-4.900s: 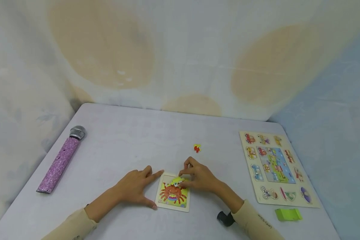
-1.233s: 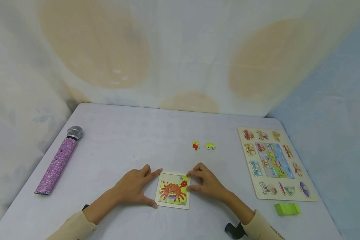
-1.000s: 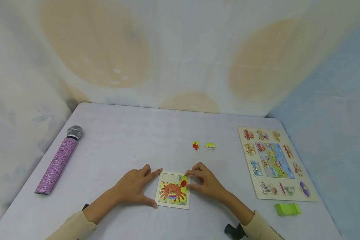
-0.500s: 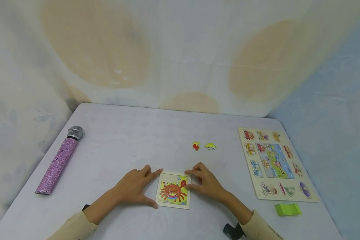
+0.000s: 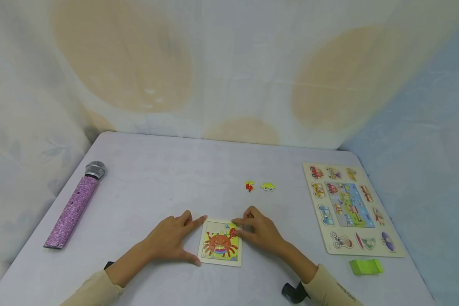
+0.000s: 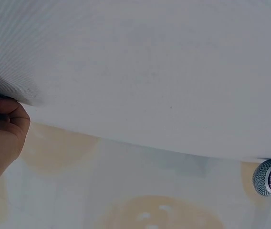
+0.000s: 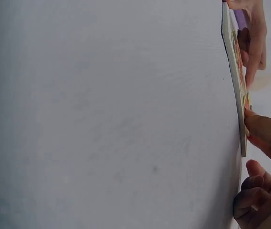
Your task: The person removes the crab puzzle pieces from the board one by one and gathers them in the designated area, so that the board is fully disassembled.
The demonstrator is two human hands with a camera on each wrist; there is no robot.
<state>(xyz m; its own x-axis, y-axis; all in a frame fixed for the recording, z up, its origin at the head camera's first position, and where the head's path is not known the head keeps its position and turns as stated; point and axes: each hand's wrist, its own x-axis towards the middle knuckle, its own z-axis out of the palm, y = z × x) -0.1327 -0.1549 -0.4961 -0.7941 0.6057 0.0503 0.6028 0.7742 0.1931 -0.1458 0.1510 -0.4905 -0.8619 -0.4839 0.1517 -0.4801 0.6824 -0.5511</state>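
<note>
A small square crab jigsaw puzzle (image 5: 220, 245) in a pale wooden frame lies before me, its top row partly unfilled. My left hand (image 5: 171, 238) has thumb and forefinger stretched out, their tips touching the frame's left corners. At the upper right of the puzzle, my right hand (image 5: 260, 230) pinches a red-and-yellow puzzle piece (image 5: 233, 233) showing a claw; the right wrist view has this piece (image 7: 247, 101) slightly raised above the frame's edge. Farther back lie two loose puzzle pieces, one with a red claw (image 5: 249, 186) and one yellow with eyes (image 5: 268, 186).
A glittery purple microphone (image 5: 74, 208) lies at the left of the table. On the right are a large wooden picture board (image 5: 353, 212) with vehicle shapes and a bright green block (image 5: 366, 267). A black device (image 5: 294, 293) sits by the right sleeve.
The yellow eye piece, earlier in my right hand over the puzzle, now lies behind it on the table. My right hand has since shifted slightly left with the claw piece; the left stays put.
</note>
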